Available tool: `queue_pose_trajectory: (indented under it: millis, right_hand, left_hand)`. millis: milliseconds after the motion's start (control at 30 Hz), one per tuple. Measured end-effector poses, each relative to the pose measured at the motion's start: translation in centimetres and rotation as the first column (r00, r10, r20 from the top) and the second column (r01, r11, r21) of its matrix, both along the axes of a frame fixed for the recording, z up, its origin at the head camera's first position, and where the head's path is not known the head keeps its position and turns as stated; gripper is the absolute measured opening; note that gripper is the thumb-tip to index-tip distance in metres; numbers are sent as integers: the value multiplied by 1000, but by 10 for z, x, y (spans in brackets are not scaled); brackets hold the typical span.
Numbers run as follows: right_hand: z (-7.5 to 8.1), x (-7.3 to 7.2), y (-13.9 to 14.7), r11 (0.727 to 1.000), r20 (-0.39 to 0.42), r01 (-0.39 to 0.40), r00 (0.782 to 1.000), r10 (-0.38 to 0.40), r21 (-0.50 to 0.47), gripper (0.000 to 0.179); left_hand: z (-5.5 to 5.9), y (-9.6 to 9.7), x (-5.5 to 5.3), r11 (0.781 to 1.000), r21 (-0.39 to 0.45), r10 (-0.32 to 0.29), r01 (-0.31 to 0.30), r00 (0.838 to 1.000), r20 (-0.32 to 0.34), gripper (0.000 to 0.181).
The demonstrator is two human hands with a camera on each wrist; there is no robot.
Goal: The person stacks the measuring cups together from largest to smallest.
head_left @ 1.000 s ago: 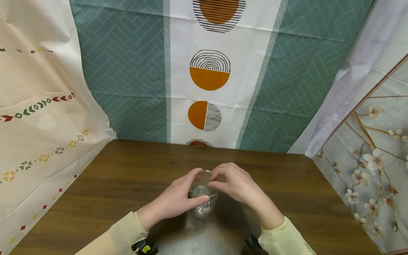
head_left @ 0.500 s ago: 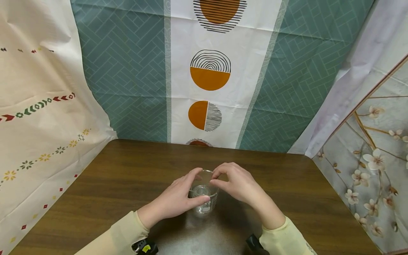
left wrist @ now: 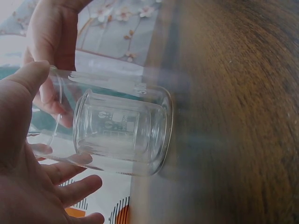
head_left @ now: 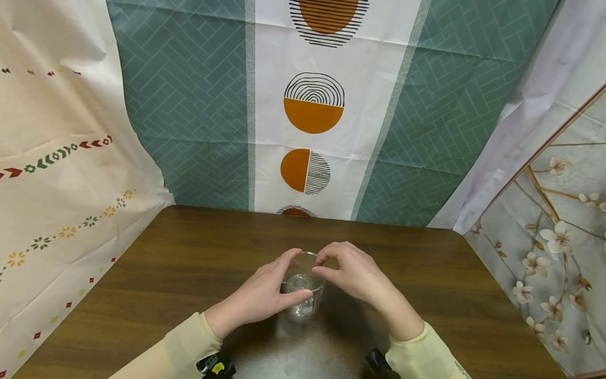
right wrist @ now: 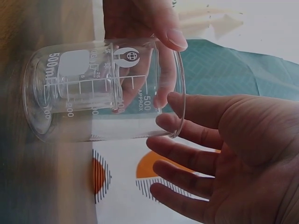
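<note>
A clear glass 500 ml beaker (head_left: 316, 302) with white markings stands upright on the wooden table. Nested inside it, a smaller glass beaker (left wrist: 120, 143) shows through the wall in both wrist views. My left hand (head_left: 262, 295) holds the large beaker near its top, thumb on the near side and fingers round the far side. At the right of the rim, my right hand (head_left: 352, 273) pinches the glass between thumb and index finger. Its other fingers (right wrist: 180, 179) are spread apart below the index finger in the right wrist view.
The brown wooden table (head_left: 189, 252) extends around the beakers. A green and white patterned cloth (head_left: 208, 105) hangs behind it. A cream cloth (head_left: 61, 158) borders the left side, and a flowered cloth (head_left: 544, 279) the right.
</note>
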State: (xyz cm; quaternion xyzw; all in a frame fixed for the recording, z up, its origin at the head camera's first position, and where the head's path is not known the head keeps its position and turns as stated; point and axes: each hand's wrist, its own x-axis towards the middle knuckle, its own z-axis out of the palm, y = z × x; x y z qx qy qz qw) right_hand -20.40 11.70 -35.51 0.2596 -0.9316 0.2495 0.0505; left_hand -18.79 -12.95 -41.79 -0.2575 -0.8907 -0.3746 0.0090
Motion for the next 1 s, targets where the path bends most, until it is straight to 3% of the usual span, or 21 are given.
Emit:
queue_pose_trajectory:
  millis: [433, 1000]
  right_hand:
    - [0, 2, -1, 1000, -5, -5, 1000, 5, 3, 7]
    - [5, 4, 4, 998, 21, 63, 998, -63, -19, 16]
  left_hand:
    - [0, 0, 0, 1000, -12, 8, -8, 1000, 2, 94]
    - [1, 0, 1, 1000, 3, -10, 10, 1000, -17, 89]
